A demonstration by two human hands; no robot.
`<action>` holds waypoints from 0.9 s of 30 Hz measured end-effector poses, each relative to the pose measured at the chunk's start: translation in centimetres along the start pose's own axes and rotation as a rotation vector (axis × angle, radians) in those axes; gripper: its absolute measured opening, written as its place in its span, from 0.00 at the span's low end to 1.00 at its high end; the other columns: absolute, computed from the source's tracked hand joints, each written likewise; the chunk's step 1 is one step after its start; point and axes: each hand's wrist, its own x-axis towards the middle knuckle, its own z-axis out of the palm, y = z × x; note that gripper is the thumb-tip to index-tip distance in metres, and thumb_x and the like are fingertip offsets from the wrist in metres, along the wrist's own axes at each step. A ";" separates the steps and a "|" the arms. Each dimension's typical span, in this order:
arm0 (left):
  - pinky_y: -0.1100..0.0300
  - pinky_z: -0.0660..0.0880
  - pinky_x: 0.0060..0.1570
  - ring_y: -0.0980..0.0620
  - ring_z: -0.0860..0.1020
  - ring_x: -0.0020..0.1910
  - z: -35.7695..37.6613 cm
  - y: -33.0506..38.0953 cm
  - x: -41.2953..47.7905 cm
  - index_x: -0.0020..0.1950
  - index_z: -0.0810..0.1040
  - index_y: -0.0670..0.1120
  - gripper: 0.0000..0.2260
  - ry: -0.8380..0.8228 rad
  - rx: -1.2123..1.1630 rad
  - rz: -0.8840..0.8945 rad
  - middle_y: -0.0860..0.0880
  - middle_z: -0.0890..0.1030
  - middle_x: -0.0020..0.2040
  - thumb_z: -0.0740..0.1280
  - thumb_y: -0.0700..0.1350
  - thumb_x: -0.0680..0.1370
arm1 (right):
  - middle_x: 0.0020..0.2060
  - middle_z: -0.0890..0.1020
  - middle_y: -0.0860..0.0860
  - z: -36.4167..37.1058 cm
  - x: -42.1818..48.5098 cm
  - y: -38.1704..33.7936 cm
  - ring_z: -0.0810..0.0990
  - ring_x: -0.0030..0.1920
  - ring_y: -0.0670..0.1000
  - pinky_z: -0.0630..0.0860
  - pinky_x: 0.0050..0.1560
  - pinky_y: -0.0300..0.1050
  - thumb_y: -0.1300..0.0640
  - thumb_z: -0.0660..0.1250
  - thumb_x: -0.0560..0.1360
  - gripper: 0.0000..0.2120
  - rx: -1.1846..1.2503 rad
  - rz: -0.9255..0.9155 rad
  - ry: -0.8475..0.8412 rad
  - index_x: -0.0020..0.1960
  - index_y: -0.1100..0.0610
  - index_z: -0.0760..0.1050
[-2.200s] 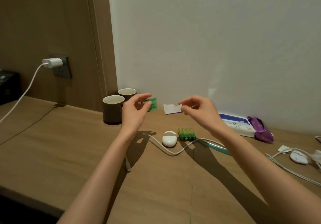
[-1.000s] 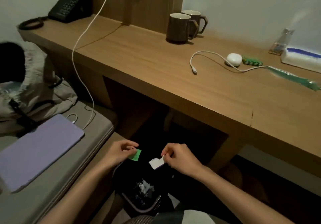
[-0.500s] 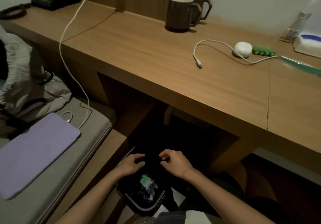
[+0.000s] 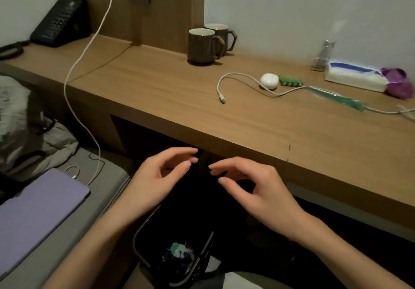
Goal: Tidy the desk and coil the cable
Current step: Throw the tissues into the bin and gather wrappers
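Head view, L to R. At 10 o'clock a black desk phone point(image 4: 59, 21) sits on the desk point(image 4: 157, 91). A white charger lead point(image 4: 74, 71) drops from the wall plug down to a purple tablet cover point(image 4: 38, 205) at 8 o'clock.

Left hand point(image 4: 161, 174) and right hand point(image 4: 253, 190) hover near centre, just below the desk's front edge. Both hold nothing, fingers slack and loosely bent, fingertips near each other but apart. A waste bin point(image 4: 143, 228) sits under them at 6 o'clock.

Two brown mugs point(image 4: 201, 46) stand at 12 o'clock. The cable point(image 4: 238, 74) to coil lies at 1–2 o'clock on the desk. Its connector point(image 4: 222, 99) is free and nearest the hands. From there it arcs back, passes just beside a white earbud case point(image 4: 269, 81) and green batteries point(image 4: 290, 81), then runs into a green plastic sleeve point(image 4: 336, 99).

Handling, by judgement: thin, light, limp, w/ a smooth sheath, so loops will prob. spring open unless pinched. Best hold is just behind the connector, feeding loops into the other hand. The sleeve may snag.

Hard to see:
- The cable's far end leaves frame at 3 o'clock, so what it joins is unknown.
- Bin contents are dim, possibly scraps.
- The under-desk space is black.
- Tissue pack point(image 4: 354, 76) and purple pouch point(image 4: 397, 82) are blurred.
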 end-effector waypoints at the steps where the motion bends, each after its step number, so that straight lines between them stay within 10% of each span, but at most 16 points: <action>1: 0.68 0.75 0.53 0.62 0.79 0.53 0.2 1.8 0.2 0.59 0.77 0.55 0.12 0.005 -0.020 0.048 0.59 0.83 0.52 0.65 0.46 0.77 | 0.50 0.83 0.42 -1.2 -0.3 -0.9 0.81 0.52 0.44 0.77 0.53 0.38 0.60 0.67 0.77 0.12 -0.002 -0.026 0.044 0.59 0.52 0.79; 15: 0.66 0.77 0.50 0.61 0.80 0.52 10.1 15.2 9.3 0.60 0.78 0.53 0.12 -0.145 -0.070 0.360 0.57 0.83 0.51 0.64 0.44 0.78 | 0.49 0.83 0.41 -18.0 -7.1 -3.3 0.81 0.49 0.42 0.78 0.48 0.35 0.58 0.67 0.76 0.12 -0.445 -0.033 0.585 0.59 0.51 0.78; 27: 0.73 0.73 0.49 0.63 0.77 0.52 25.1 19.8 15.9 0.62 0.77 0.52 0.12 -0.391 0.004 0.471 0.57 0.81 0.54 0.64 0.46 0.78 | 0.55 0.73 0.39 -27.5 -18.0 3.5 0.70 0.57 0.45 0.72 0.55 0.46 0.44 0.64 0.73 0.19 -0.758 0.659 0.750 0.64 0.42 0.71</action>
